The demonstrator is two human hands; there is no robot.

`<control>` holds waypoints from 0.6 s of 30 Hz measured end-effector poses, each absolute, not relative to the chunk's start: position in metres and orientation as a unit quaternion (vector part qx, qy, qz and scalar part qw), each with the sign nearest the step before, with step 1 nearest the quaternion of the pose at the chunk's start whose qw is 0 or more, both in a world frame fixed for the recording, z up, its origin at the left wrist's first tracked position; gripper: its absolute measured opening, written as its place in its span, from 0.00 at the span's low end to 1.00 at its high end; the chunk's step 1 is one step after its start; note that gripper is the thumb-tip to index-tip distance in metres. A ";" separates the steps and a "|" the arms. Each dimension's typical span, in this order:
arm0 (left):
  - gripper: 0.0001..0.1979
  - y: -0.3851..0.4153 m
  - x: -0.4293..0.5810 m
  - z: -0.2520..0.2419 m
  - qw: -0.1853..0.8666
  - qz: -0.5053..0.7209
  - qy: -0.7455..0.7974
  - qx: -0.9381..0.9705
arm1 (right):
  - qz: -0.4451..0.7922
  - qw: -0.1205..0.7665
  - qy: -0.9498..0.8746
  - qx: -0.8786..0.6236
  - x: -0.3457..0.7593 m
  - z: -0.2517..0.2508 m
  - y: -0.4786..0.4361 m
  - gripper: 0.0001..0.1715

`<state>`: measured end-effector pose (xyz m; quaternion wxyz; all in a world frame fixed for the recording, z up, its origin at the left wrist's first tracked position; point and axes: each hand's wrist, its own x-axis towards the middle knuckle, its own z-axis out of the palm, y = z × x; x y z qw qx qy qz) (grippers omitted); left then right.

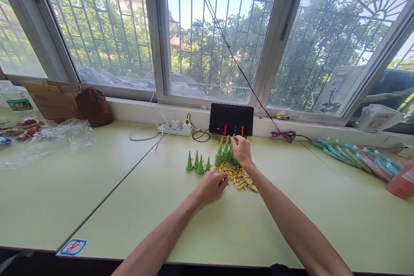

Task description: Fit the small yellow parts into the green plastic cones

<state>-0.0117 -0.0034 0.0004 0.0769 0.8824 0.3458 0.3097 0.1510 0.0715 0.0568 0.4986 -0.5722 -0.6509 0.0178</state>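
On the table (pixel 129 207), one cluster of cones (pixel 200 166) stands left of another cluster (pixel 225 151), with a pile of pegs (pixel 238 175) before the second, a tablet (pixel 231 114) behind it, a power strip (pixel 171 130) left of the tablet, a bag (pixel 93 108) and box (pixel 48 100) farther left, and packets (pixel 352 155) at the right.

- Right hand (pixel 242 150), centre of the frame: covers part of the green cones (pixel 219 154); its grip is too small to tell.
- Left hand (pixel 211 186), lower: hides some yellow pieces (pixel 238 176); its fingertips' hold is unclear.
- Forearms (pixel 291 207): cut off by the bottom edge.
- Reddish container (pixel 402 182): cut off at right.
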 end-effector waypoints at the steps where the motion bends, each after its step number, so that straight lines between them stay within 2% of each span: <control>1: 0.16 -0.004 -0.012 0.000 0.076 0.309 0.346 0.883 | 0.014 0.500 -0.650 -0.572 0.151 0.057 0.072 0.15; 18: 0.17 -0.006 -0.012 0.001 0.091 0.301 0.356 0.880 | 0.021 0.526 -0.640 -0.559 0.151 0.079 0.069 0.17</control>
